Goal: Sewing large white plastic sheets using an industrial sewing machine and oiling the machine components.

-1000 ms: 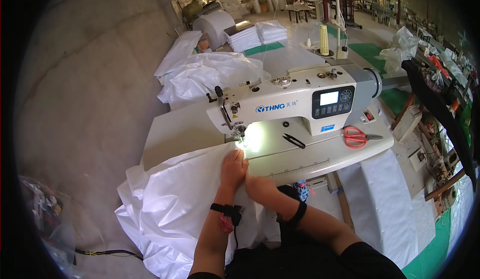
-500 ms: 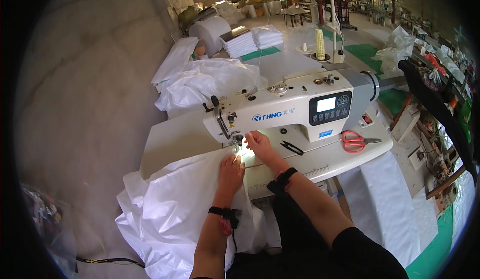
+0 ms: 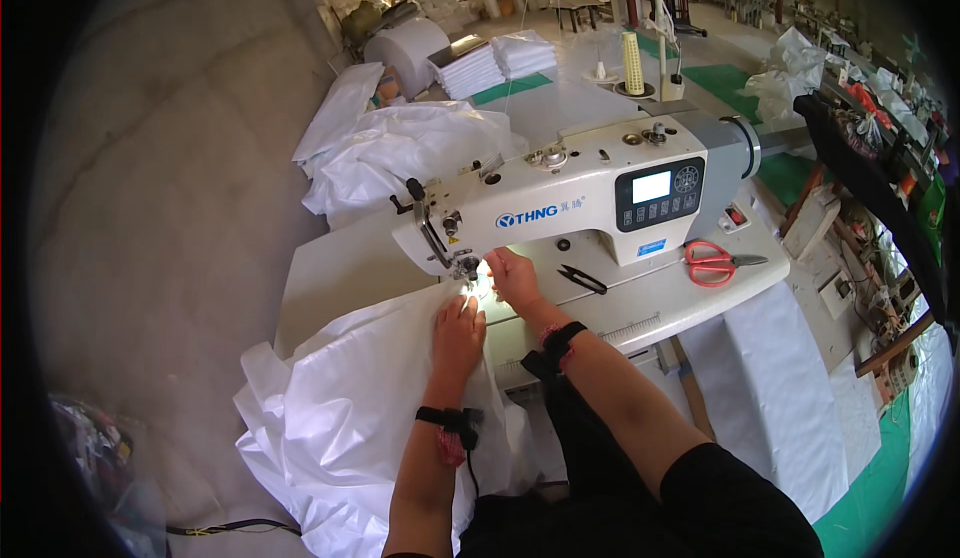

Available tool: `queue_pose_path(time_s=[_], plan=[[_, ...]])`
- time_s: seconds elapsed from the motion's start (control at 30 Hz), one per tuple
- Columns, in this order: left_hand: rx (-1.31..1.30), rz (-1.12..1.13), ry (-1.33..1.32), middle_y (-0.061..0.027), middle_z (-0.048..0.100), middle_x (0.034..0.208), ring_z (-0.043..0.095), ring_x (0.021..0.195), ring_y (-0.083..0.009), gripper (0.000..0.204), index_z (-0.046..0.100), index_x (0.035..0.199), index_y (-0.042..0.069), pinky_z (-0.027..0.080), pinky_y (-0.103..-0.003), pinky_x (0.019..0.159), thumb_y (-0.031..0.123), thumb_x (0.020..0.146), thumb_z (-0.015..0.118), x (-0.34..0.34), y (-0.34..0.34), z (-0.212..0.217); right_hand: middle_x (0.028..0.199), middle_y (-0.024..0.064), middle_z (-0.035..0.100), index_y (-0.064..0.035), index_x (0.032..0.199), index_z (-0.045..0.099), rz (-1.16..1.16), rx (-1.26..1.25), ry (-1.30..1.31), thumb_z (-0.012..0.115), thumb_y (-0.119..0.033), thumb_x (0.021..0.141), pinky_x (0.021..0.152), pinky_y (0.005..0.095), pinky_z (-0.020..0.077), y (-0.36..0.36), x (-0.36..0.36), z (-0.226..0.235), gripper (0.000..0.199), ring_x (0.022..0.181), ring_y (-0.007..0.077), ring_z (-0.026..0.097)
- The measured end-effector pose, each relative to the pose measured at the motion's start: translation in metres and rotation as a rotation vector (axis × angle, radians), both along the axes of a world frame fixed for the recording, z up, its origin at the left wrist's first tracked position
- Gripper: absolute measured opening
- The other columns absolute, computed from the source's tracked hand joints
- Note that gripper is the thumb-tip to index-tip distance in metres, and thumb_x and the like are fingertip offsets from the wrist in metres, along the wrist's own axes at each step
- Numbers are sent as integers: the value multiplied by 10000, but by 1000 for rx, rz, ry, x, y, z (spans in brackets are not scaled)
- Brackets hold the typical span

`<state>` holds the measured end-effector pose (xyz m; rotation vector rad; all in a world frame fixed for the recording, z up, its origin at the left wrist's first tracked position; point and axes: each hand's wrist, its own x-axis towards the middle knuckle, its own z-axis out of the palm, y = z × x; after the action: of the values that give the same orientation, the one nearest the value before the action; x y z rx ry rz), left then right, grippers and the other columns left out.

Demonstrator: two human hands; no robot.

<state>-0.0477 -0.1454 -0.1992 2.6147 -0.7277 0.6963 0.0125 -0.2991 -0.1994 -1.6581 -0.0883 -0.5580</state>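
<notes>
Fabric (image 3: 360, 398): white sheet, lay on table (image 3: 330, 278), draping off front edge; edge sat under needle (image 3: 470, 273).
Handling: judged light, limp, slippery; best held flat near needle.
Left hand (image 3: 458, 333): unclenched, palm pressed on fabric.
Right hand (image 3: 515, 278): fingers at needle; grip unclear.
Machine (image 3: 570, 198): white, on table.
Scissors (image 3: 715, 261): red, lay right.
Room: workshop, concrete floor.

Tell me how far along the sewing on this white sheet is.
Done: white fabric lies heaped behind the sewing machine. In hand: the left hand presses the white sheet flat while the right hand works beside the needle. Left: most of the sheet hangs off the table's front edge.
</notes>
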Motion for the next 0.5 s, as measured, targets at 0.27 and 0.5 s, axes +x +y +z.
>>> queue_pose_path(time_s=[0.27, 0.5], plan=[[23, 3, -5, -153, 552, 1161, 493, 1099, -344, 326, 612, 1118, 20, 389, -433, 967, 199, 851, 564, -19, 1, -2, 578, 103, 585, -83, 939, 635, 14, 46, 11, 552, -335, 916, 493, 361, 455, 1, 1, 0, 266, 468, 262, 565], [-39, -30, 40, -160, 546, 1178, 490, 1111, -343, 327, 618, 1117, 34, 390, -431, 972, 199, 838, 569, -23, 10, -1, 727, 141, 631, -72, 1006, 619, -175, -374, 134, 512, -207, 906, 590, 388, 493, 12, -38, 6, 199, 638, 245, 633]])
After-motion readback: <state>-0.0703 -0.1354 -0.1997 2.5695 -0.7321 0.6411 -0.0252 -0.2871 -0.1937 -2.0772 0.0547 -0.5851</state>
